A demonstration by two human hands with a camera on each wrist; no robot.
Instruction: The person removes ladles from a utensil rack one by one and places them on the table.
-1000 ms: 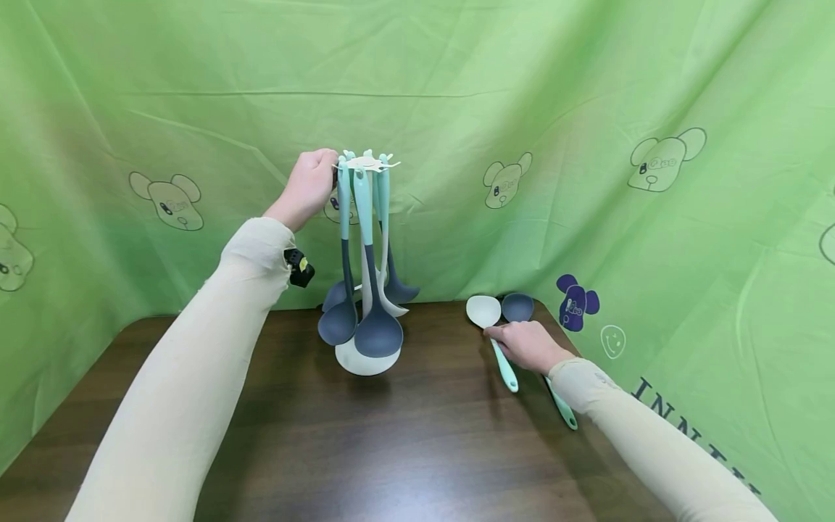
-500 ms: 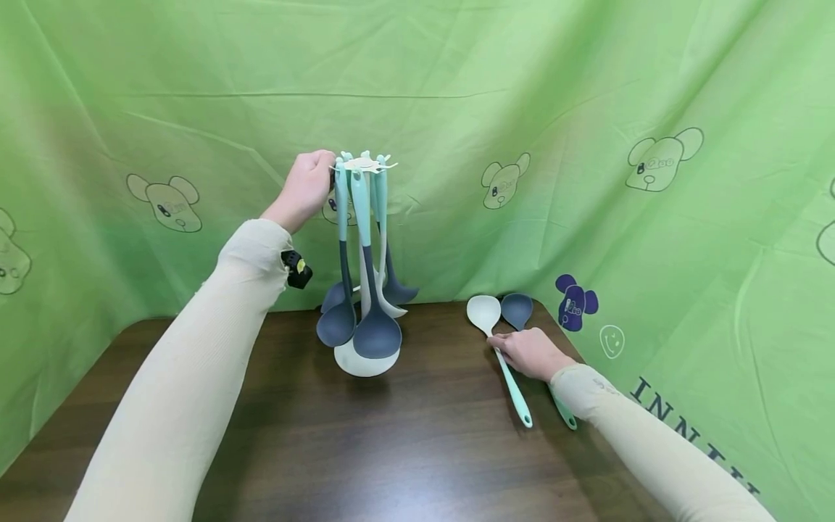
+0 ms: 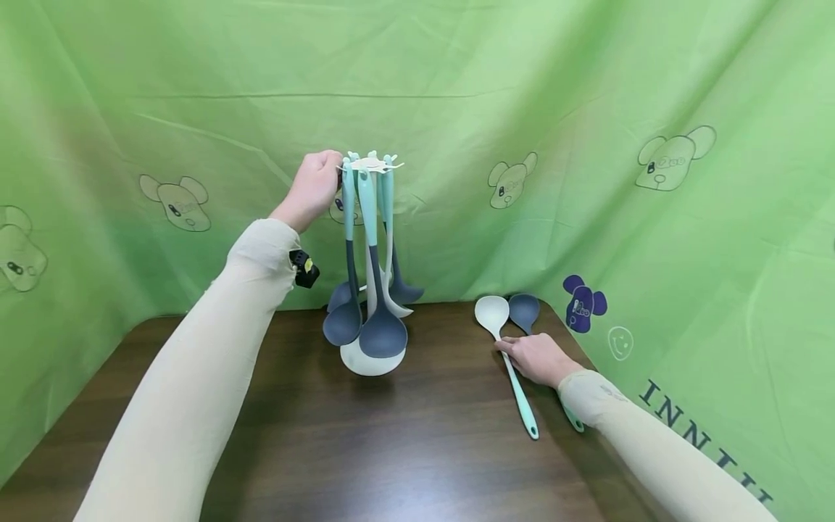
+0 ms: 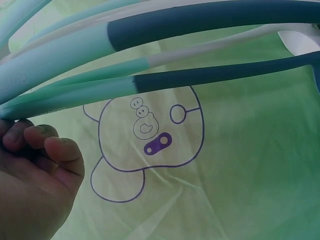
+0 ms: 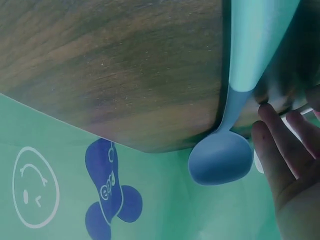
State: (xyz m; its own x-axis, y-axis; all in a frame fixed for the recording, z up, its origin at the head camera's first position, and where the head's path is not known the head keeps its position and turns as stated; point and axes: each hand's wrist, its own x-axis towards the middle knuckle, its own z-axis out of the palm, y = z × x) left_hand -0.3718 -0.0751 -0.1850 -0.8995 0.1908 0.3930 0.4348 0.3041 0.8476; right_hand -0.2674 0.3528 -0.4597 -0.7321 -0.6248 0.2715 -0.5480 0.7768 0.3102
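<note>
A white utensil rack (image 3: pixel 370 164) bears several hanging kitchen tools with mint handles, among them a dark blue ladle (image 3: pixel 383 335). At the rack's upper left, my left hand (image 3: pixel 316 181) is curled in a grip; the exact hold is hidden. The left wrist view shows its curled fingers (image 4: pixel 64 149) beside the mint handles. On the right, my right hand (image 3: pixel 536 358) pinches the neck of a white spoon (image 3: pixel 492 312), whose mint handle slants toward me. A dark blue spoon (image 5: pixel 221 157) lies beside it, its shaft partly covered by that hand in the head view.
Everything is on a dark brown wooden table (image 3: pixel 365 457). A green curtain (image 3: pixel 443 80) with printed mouse heads hangs behind it and along the right side, close to the spoon bowls. The rack has a round white base (image 3: pixel 372 362).
The white spoon's handle end has swung down and toward me, and my right hand has shifted slightly nearer along its neck. My left hand and the rack stay in place.
</note>
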